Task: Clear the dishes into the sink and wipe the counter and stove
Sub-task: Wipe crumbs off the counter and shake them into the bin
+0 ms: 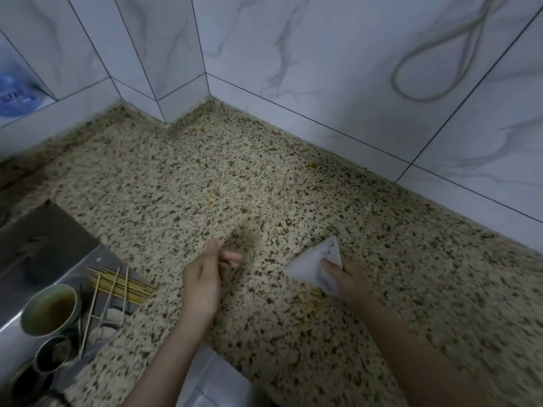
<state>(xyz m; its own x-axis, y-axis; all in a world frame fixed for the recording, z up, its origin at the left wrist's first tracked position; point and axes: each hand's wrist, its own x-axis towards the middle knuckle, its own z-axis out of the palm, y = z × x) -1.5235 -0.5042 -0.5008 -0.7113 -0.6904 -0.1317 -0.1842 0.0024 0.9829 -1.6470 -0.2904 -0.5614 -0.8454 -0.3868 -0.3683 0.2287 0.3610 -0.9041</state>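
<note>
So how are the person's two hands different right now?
The right hand presses a white tissue flat on the speckled counter, beside yellow crumbs; the left hand holds nothing. The right hand lies palm down on the tissue, while the left hand is raised on its edge with fingers loosely curled. Both reach over the same counter, to the right of the sink.

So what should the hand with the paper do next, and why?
Probably sweep the white tissue under the right hand toward the near counter edge, over the yellow crumbs lying just beside it. More crumbs sit farther back on the speckled counter, so those would come afterward. The left hand hovers empty.
</note>
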